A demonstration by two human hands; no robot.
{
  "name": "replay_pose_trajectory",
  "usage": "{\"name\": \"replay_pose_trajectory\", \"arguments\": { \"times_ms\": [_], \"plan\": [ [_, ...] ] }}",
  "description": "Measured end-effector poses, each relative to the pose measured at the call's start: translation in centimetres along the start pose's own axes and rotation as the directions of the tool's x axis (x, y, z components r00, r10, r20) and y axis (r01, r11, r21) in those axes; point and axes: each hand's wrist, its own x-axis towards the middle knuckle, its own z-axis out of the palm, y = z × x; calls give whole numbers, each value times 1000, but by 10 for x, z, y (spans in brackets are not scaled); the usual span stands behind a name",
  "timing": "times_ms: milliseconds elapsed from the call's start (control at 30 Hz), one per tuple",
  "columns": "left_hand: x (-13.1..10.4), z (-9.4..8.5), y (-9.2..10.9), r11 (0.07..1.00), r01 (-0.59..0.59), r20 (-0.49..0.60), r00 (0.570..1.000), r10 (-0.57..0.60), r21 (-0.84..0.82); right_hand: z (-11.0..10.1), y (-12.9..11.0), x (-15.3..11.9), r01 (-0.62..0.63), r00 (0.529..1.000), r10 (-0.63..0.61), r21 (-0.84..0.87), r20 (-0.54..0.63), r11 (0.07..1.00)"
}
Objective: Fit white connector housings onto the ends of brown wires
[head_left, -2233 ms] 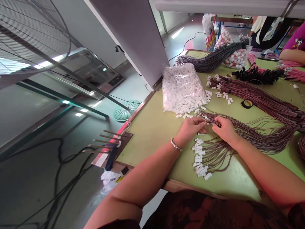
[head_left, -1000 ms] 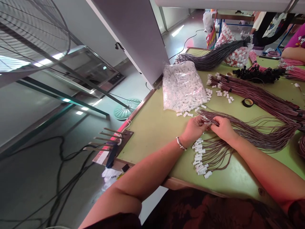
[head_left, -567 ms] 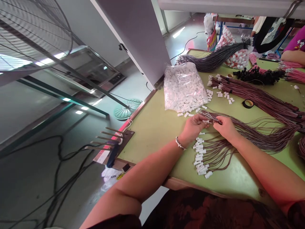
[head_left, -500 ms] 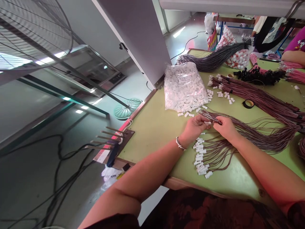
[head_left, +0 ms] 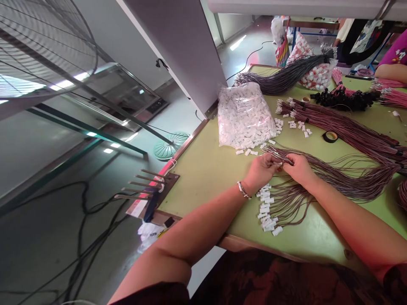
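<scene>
My left hand [head_left: 261, 171] is closed in a pinch around a small white plastic connector, mostly hidden by the fingers. Close beside it, my right hand [head_left: 298, 169] grips a thin brown wire, its fingertips almost touching the left ones. The loose brown wire bundle [head_left: 356, 180] runs away to the right from under both hands, its metal-tipped ends [head_left: 270, 150] just beyond my left fingers. Below the hands lies a column of white connectors [head_left: 266, 207] fitted on brown wires.
A clear bag of white connectors [head_left: 246, 114] lies behind my hands, with loose connectors around it. Further right are a tape roll [head_left: 330, 136], another brown wire bundle [head_left: 343, 125] and black wires [head_left: 280, 80]. A pronged rack [head_left: 165, 186] sits at the table's left edge. Another person's arm [head_left: 391, 73] shows far right.
My hands stay together at nearly the same place. The white connector between them, plainer to see before, is now more covered by my fingers. The view has shifted slightly.
</scene>
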Motion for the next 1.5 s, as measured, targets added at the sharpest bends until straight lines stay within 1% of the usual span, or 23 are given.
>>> {"name": "replay_pose_trajectory", "arguments": {
  "times_ms": [100, 200, 267, 333, 367, 500, 567, 633, 733, 800, 1000, 1067, 1167, 1267, 1367, 1500],
  "plan": [
    [1, 0, -1, 994, 13, 2, 1000, -12, -107, -1, -1, 0, -6, 1000, 5, 31, 26, 1000],
    [0, -3, -1, 991, -3, -5, 1000, 2, -133, -1, 1, 1, -15, 1000, 15, 34, 15, 999],
    [-1, -6, 2, 987, 12, 28, 1000, -7, -160, -2, 2, 1, -15, 1000, 14, 31, 6, 999],
    [-2, -9, 7, 982, 56, 67, 997, -44, -182, -1, 3, 1, -12, 1000, 12, 21, 2, 1000],
    [-2, -11, 10, 982, 87, 84, 994, -74, -165, -1, 3, 0, -11, 1000, 11, 11, -1, 1000],
    [-1, -14, 17, 978, 209, 87, 975, -206, -27, 0, 1, -2, 16, 1000, -17, -68, -17, 998],
    [1, -15, 16, 969, 241, 74, 969, -237, -50, 0, 0, -3, 27, 999, -30, -95, -25, 995],
    [2, -15, 14, 961, 253, 69, 967, -247, -113, 0, -1, -3, 25, 999, -28, -98, -26, 995],
    [3, -13, 11, 950, 254, 72, 967, -245, -179, 1, 0, -3, 28, 999, -33, -117, -34, 993],
    [3, -11, 8, 953, 239, 70, 971, -230, -186, 2, 1, -3, 35, 998, -41, -148, -39, 988],
    [5, -5, 5, 973, 204, 51, 979, -199, -111, 5, 5, -1, 25, 999, -34, -215, -37, 976],
    [5, -4, 5, 974, 200, 60, 979, -195, -105, 4, 5, -1, 32, 999, -40, -208, -34, 978],
    [5, -6, 5, 973, 182, 69, 982, -173, -140, 2, 1, -2, 56, 998, -60, -155, -17, 986],
    [3, -9, 3, 980, 133, 69, 990, -124, -149, 0, -1, -2, 61, 998, -63, -115, -14, 991],
    [2, -10, 2, 988, 98, 68, 994, -91, -122, 0, -1, -2, 48, 999, -50, -104, -13, 993],
    [3, -5, 5, 982, 154, 86, 986, -144, -113, 3, 2, -1, 46, 997, -55, -172, -47, 984]
  ]
}}
